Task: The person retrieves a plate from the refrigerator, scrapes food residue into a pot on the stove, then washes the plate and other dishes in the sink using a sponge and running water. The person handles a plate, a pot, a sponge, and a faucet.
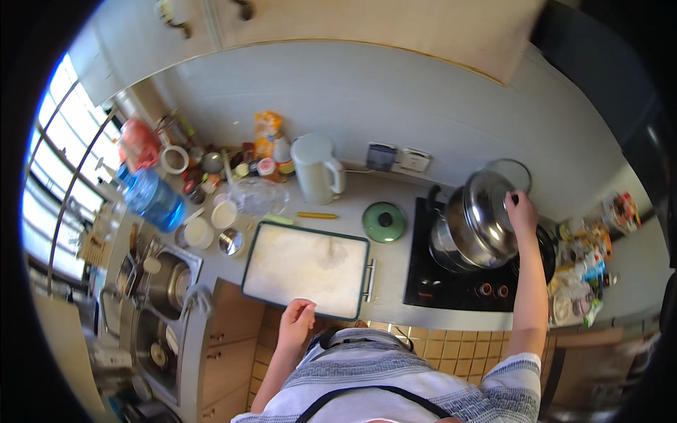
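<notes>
My right hand (522,213) grips the dark knob of a shiny metal pot lid (489,214). The lid is tilted over a stainless steel pot (447,240) on the black cooktop (431,291), and part of the pot's inside shows. My left hand (297,320) has its fingers curled near the front edge of a white cutting board with a dark green rim (307,269). Whether it touches the board or holds anything small is unclear. Left of the cooktop lies a small green lid with a black knob (384,222).
A pale electric kettle (314,169) stands by the wall. Jars, bowls and a blue water jug (153,198) crowd the left counter beside a double sink (169,283). Bags and packets (587,264) lie right of the cooktop. Cabinets (370,21) hang overhead.
</notes>
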Demonstrator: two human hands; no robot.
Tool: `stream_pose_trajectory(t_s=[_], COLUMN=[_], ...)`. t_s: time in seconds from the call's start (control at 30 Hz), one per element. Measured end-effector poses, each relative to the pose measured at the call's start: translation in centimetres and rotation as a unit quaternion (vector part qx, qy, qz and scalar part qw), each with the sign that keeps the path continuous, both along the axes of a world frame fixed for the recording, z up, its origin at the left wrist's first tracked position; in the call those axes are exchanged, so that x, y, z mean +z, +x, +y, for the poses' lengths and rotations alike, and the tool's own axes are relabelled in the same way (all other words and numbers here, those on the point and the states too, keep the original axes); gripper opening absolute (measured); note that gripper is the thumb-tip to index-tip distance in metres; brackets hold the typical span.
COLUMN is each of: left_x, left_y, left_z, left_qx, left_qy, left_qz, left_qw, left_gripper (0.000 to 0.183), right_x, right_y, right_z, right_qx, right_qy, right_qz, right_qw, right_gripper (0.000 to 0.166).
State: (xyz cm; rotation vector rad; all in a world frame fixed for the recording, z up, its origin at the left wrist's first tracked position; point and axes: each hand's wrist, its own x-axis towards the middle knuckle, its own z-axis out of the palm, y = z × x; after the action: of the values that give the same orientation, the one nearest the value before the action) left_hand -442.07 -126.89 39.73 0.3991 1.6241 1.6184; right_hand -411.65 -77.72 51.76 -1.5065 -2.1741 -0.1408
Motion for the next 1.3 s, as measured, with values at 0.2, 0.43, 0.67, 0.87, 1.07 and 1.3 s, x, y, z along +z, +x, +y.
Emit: stream_pose_trajectory(t_s=[0.2, 0.43, 0.67, 0.87, 1.07, 1.3], left_x=[1.2, 1.7, 2.1, 2.1, 1.9, 2.5], left_y=[-1.6, -2.7, -3.2, -3.1, -2.9, -1.9], left_z=[0.5, 0.6, 0.8, 0.8, 1.0, 2.0], left_qx=[-0.018, -0.037, -0.048, -0.042, -0.029, -0.031], left_qy=[0.017, 0.005, -0.013, -0.026, -0.057, -0.074], left_qz=[0.009, -0.003, -0.001, -0.002, 0.001, 0.002], left_qw=[1.000, 0.999, 0.999, 0.999, 0.998, 0.997], left_gripper=[0.006, 0.006, 0.006, 0.006, 0.006, 0.006], right_x=[5.8, 6.1, 3.2, -4.3, -16.9, -21.9], right_y=[4.2, 4.8, -6.5, -13.9, -13.1, -12.0], right_z=[2.7, 0.9, -10.1, -19.6, -21.6, -22.1], right_qx=[-0.034, 0.081, -0.004, 0.188, 0.202, 0.173], right_qy=[-0.072, -0.273, -0.276, -0.279, -0.162, -0.143], right_qz=[0.292, 0.605, 0.305, 0.176, 0.023, -0.002], right_qw=[0.953, 0.744, 0.912, 0.925, 0.965, 0.975], right_gripper=[0.041, 0.031, 0.051, 0.028, 0.038, 0.041])
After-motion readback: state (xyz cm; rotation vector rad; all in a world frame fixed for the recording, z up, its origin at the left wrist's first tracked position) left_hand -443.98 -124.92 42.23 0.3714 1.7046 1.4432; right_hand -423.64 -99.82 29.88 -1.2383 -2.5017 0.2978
